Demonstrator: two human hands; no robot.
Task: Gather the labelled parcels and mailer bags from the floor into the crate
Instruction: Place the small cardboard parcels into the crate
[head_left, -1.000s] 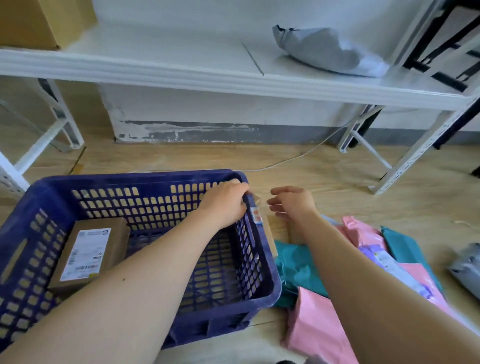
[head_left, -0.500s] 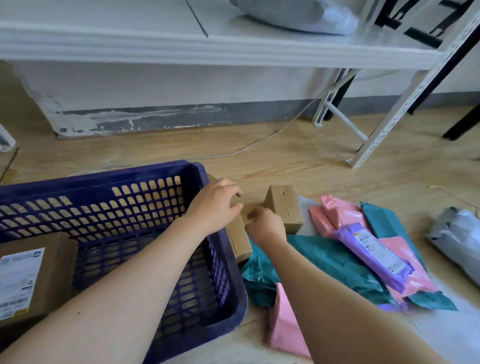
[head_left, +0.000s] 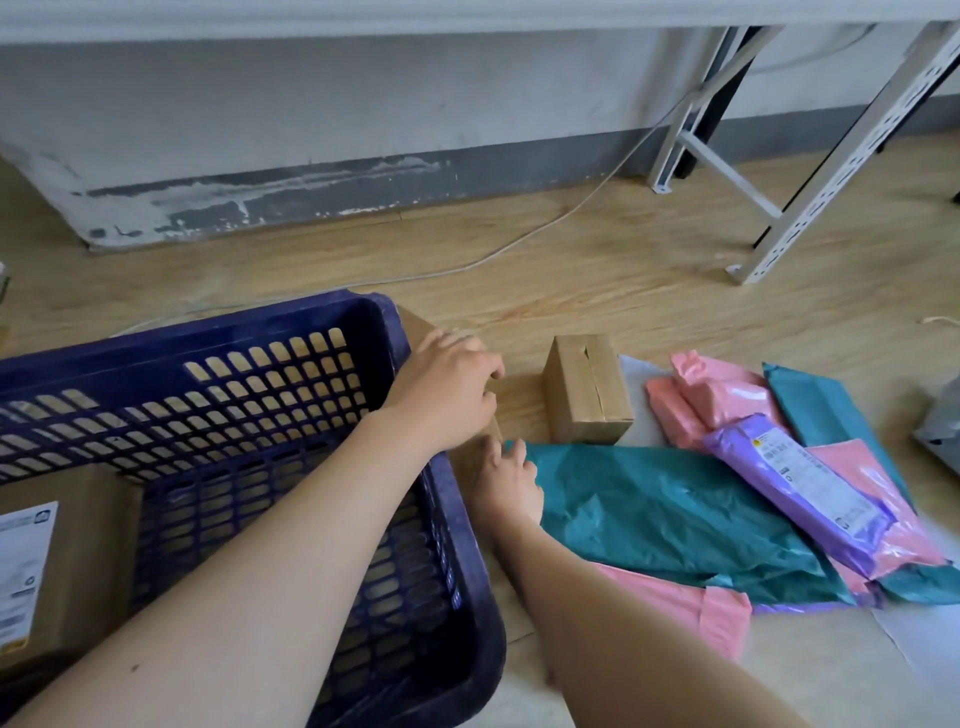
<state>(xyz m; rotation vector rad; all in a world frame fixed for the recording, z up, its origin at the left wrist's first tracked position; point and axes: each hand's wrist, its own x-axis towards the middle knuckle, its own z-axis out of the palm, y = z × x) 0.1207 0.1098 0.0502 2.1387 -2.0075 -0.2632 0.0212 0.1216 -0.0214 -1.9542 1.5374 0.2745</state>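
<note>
Flat parcel (head_left: 414, 326) stands on edge against the outer wall of the crate (head_left: 208, 332). Left hand (head_left: 447, 387) curls over its top edge; right hand (head_left: 508, 480) sits at its near end, grip not confirmable. Risk: if lifted unevenly, the parcel may snag the rim and slip out, or drag the teal bag (head_left: 649, 501) just beside it.

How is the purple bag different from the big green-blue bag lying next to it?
The purple plastic mailer bag is narrow; the large teal plastic mailer bag is wider and crumpled. The purple one shows a white label; no label shows on the teal one. The purple one lies on top of the pile, the teal one partly underneath. Both lie on the floor, outside the dark blue plastic crate.
</note>
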